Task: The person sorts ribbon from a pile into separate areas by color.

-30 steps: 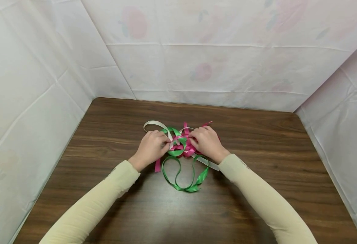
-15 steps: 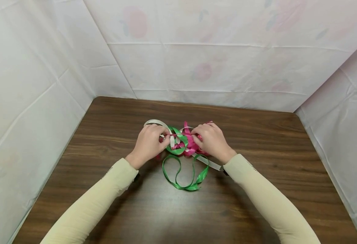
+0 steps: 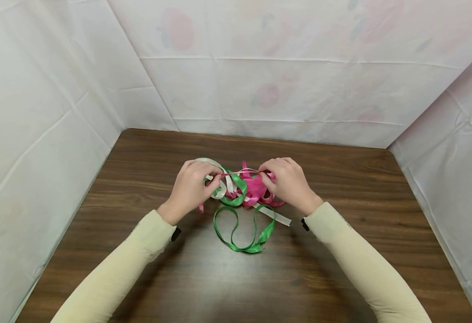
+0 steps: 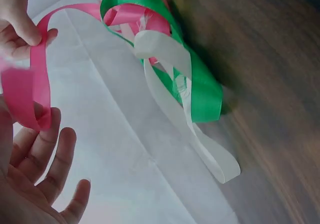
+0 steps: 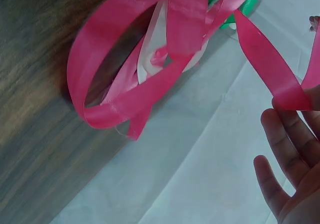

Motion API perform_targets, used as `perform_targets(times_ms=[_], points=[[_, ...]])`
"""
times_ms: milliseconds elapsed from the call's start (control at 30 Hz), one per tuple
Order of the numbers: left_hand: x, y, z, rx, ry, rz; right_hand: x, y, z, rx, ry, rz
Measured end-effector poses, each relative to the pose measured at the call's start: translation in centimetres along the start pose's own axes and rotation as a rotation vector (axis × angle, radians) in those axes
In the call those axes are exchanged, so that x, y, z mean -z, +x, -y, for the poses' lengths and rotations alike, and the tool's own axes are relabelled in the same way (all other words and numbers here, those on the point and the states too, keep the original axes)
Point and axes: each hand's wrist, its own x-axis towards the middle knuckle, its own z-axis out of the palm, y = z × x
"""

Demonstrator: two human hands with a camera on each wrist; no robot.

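A tangle of satin ribbons lies mid-table: pink ribbon [image 3: 254,189], green ribbon [image 3: 242,186] and white ribbon [image 3: 278,217]. Just above its left side, my left hand [image 3: 191,186] pinches a length of the pink ribbon [image 4: 41,74], with a short tail hanging below. My right hand [image 3: 286,181] pinches the same strand, which stretches nearly level between both hands. In the right wrist view, the pink ribbon [image 5: 265,59] runs from the tangle to my right fingers [image 5: 285,149]. Wide pink loops stand beside them. The tangle's inner crossings are hidden.
In front of the tangle, a loose curl of green ribbon [image 3: 266,234] lies on the brown wooden table [image 3: 236,287]. White cloth walls [image 3: 268,96] with faint pink fruit prints rise behind and at both sides.
Both hands have lifted slightly and moved apart, drawing the pink strand longer between them. The pink tail at the left has been pulled up. The front green curl has stayed in place.
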Motion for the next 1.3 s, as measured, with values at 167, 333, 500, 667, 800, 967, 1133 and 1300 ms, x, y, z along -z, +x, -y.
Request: perform_targets(times_ms=[167,333,500,667,800,967,1133,1300], points=[[0.4,0.0,0.4,0.007,-0.038,-0.026,0.4,0.1,0.0,0.006,-0.002,-0.014],[0.8,-0.1,0.6,0.010,-0.059,-0.023,0.8,0.1,-0.4,-0.026,-0.005,-0.018],[1.1,-0.1,0.9,0.021,-0.078,-0.038,1.2,0.1,-0.6,-0.061,-0.004,-0.003],[1.4,-0.2,1.1,0.032,-0.124,-0.070,1.7,0.1,-0.7,-0.072,-0.003,0.004],[1.6,-0.1,1.3,0.045,-0.151,-0.099,2.1,0.0,-0.7,-0.072,-0.002,0.002],[2.2,0.0,1.4,0.051,-0.171,-0.137,2.4,0.0,-0.7,-0.069,-0.009,0.003],[2.5,0.2,1.7,0.037,-0.193,-0.159,2.6,-0.1,-0.9,-0.060,-0.013,-0.001],[2.6,0.4,1.9,0.034,-0.219,-0.167,2.8,-0.1,-1.2,-0.052,-0.013,-0.010]])
